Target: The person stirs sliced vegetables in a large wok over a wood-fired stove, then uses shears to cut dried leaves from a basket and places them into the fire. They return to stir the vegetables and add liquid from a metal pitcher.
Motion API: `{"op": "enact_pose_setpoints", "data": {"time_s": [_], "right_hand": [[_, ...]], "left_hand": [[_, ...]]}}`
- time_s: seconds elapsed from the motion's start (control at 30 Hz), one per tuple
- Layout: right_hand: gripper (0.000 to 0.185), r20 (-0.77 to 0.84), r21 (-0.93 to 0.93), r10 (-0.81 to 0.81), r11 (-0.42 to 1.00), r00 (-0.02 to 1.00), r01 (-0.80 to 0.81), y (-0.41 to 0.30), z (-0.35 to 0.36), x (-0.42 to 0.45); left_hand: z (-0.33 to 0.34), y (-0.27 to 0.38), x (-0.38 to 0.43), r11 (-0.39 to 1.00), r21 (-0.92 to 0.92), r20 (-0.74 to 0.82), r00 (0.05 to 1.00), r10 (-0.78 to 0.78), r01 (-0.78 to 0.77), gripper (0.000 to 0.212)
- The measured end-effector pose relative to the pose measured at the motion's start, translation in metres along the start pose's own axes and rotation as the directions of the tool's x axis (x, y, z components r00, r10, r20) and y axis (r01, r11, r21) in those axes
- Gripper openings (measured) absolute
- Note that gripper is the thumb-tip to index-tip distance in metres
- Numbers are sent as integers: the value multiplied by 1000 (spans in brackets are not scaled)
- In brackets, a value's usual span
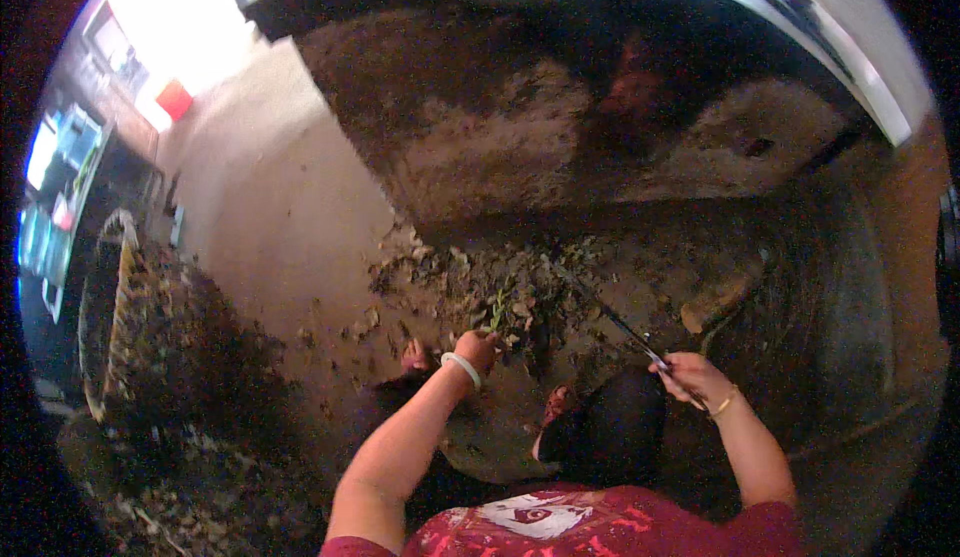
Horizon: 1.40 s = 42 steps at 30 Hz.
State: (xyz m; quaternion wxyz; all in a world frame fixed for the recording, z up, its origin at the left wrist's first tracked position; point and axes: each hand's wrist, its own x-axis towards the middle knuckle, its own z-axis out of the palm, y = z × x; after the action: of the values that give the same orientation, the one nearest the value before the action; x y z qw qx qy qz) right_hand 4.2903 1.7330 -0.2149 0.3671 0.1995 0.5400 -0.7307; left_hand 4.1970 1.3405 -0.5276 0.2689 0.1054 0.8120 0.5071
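Observation:
My left hand, with a pale bangle at the wrist, is low over the floor with its fingers closed. A green leafy sprig rises from its fingertips. My right hand grips the near end of long, thin metal tongs. Their dark far end reaches up and left into a heap of dry leaves; the tip is hard to make out there. The leaves spread in front of both hands, along the foot of a dark earthen block that looks like a stove.
A rimmed basket stands at the left beside a mass of dry leaves. A piece of firewood lies beyond my right hand. My bare feet are close to the leaves. Pale floor stretches toward a bright doorway.

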Motion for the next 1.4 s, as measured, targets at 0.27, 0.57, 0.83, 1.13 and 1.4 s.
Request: {"op": "enact_pose_setpoints", "data": {"time_s": [0.27, 0.57, 0.83, 1.13, 1.4], "right_hand": [[20, -2, 205, 624, 766, 782, -610, -70, 9, 163], [14, -171, -227, 728, 626, 664, -746, -109, 36, 263], [16, -372, -675, 501, 432, 781, -598, -47, -9, 261], [20, -105, -612, 472, 663, 875, -431, -138, 209, 70], [25, 539, -670, 293, 718, 790, 191, -238, 426, -13]], "left_hand": [[-51, 216, -82, 145, -944, 189, 846, -499, 297, 21], [-78, 176, -52, 76, -969, 165, 841, -516, 236, 21], [-75, 192, -108, 590, -797, -317, 742, -591, 129, 28], [-146, 320, -359, 722, -666, -630, 377, -679, 188, 22], [-186, 370, -500, 581, -808, -588, 193, -786, -95, 20]]}}
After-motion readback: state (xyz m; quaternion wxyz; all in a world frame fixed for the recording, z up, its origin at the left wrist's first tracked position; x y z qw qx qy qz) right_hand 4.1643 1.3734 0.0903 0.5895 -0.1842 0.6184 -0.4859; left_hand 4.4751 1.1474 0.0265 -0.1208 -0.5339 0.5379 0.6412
